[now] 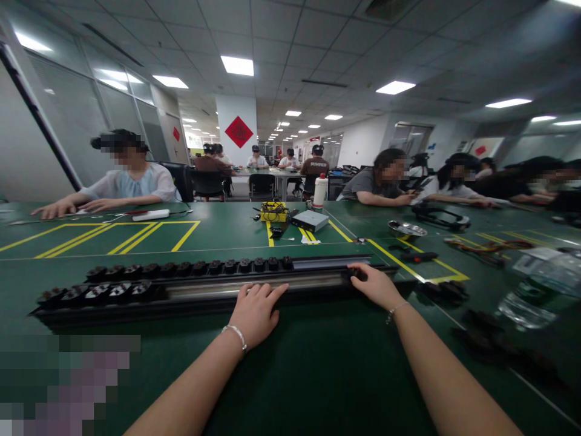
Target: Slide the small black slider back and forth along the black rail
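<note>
A long black rail holder (190,297) lies across the green table in front of me, with two metal tracks. Several small black parts sit in a row on the far track (195,267), and a few more on the near track's left end (95,292). My left hand (255,313) rests flat on the near edge of the holder, fingers stretched out. My right hand (374,283) lies over the right end of the near track, fingers curled over a small black part (358,275) there. Both wrists wear thin bracelets.
Loose black parts (481,327) and a clear plastic bottle (540,290) lie at the right. A metal bowl (407,229), a grey box (310,220) and a yellow box (273,212) sit farther back. Other people work at the table's far side and right.
</note>
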### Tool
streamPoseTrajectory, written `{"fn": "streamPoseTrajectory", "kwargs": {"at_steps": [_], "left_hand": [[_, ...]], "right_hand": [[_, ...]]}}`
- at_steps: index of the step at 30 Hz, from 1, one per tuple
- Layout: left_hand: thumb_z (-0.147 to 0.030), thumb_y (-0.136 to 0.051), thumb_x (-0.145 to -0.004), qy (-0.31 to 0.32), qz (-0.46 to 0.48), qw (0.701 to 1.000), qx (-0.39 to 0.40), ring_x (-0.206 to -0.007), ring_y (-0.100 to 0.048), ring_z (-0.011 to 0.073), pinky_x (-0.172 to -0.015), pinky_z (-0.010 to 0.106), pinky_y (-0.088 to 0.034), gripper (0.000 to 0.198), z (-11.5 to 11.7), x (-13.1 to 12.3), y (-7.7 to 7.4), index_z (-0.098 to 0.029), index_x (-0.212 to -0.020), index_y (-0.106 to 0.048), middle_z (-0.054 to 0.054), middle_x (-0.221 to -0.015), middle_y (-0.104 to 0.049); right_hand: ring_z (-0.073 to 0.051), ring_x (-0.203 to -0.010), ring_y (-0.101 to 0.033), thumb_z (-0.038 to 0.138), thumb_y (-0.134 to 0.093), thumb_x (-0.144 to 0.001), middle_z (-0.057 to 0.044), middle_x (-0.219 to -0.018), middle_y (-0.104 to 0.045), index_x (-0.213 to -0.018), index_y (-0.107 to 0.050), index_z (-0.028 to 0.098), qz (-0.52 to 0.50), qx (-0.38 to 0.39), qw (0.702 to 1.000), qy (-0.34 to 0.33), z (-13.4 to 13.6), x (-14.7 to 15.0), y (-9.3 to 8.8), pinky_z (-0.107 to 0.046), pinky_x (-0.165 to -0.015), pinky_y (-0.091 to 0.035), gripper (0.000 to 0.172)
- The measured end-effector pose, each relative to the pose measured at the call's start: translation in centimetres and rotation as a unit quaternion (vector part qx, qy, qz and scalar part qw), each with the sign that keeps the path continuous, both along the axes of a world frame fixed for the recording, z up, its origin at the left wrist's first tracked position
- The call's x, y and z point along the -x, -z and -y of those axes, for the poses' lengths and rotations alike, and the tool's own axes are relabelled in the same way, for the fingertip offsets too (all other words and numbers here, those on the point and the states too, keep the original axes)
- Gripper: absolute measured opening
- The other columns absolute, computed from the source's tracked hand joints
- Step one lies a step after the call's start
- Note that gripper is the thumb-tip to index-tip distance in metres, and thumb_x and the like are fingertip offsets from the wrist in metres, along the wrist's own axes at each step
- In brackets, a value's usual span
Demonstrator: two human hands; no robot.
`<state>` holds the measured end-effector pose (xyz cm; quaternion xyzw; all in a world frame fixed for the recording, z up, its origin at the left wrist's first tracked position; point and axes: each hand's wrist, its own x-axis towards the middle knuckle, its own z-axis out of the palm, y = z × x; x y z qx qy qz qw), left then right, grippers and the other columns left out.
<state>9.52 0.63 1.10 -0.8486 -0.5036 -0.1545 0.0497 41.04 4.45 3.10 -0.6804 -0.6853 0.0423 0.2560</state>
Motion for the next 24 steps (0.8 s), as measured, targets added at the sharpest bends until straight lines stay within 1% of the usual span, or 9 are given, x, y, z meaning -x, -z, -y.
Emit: {"fn": "streamPoseTrajectory", "kwargs": {"at_steps": [8,15,21,24], "left_hand": [[-0.027,-0.048,-0.077,-0.006,-0.005,1.000,0.012,-0.100,-0.049,0.0206,-0.097,0.043,-0.024,0.057,0.09,-0.10,-0.23,-0.037,-0.132,-0.034,0.002,-0.104,-0.056],[-0.028,-0.047,-0.078,-0.009,-0.007,1.000,0.017,-0.101,-0.049,0.0206,-0.097,0.042,-0.024,0.057,0.14,-0.14,-0.28,-0.036,-0.132,-0.034,0.002,-0.105,-0.056],[-0.027,-0.048,-0.078,-0.010,-0.014,1.000,0.018,-0.102,-0.049,0.0206,-0.097,0.042,-0.024,0.058,0.19,-0.17,-0.36,-0.036,-0.133,-0.032,0.002,-0.106,-0.056],[-0.028,-0.048,-0.078,-0.011,-0.014,1.000,0.019,-0.101,-0.049,0.0205,-0.098,0.042,-0.024,0.057,0.19,-0.19,-0.41,-0.036,-0.133,-0.033,0.002,-0.106,-0.056]], "right_hand": [[-0.022,-0.092,-0.062,0.033,-0.048,-0.074,-0.003,-0.099,-0.067,-0.106,-0.060,0.025,-0.001,0.002,1.000,0.002,-0.09,-0.09,0.03,-0.032,-0.080,-0.046,0.035],[-0.020,-0.092,-0.061,0.030,-0.049,-0.072,-0.003,-0.100,-0.066,-0.100,-0.062,0.023,-0.006,-0.016,1.000,-0.008,0.07,0.13,-0.17,-0.030,-0.082,-0.045,0.032],[-0.020,-0.086,-0.062,0.030,-0.051,-0.071,-0.002,-0.094,-0.067,-0.096,-0.062,0.024,-0.012,-0.030,0.999,-0.004,0.03,0.15,-0.08,-0.030,-0.078,-0.046,0.029],[-0.020,-0.084,-0.062,0.031,-0.050,-0.070,-0.002,-0.092,-0.067,-0.097,-0.062,0.024,-0.011,-0.020,1.000,0.004,0.00,0.14,-0.10,-0.029,-0.076,-0.046,0.030]]}}
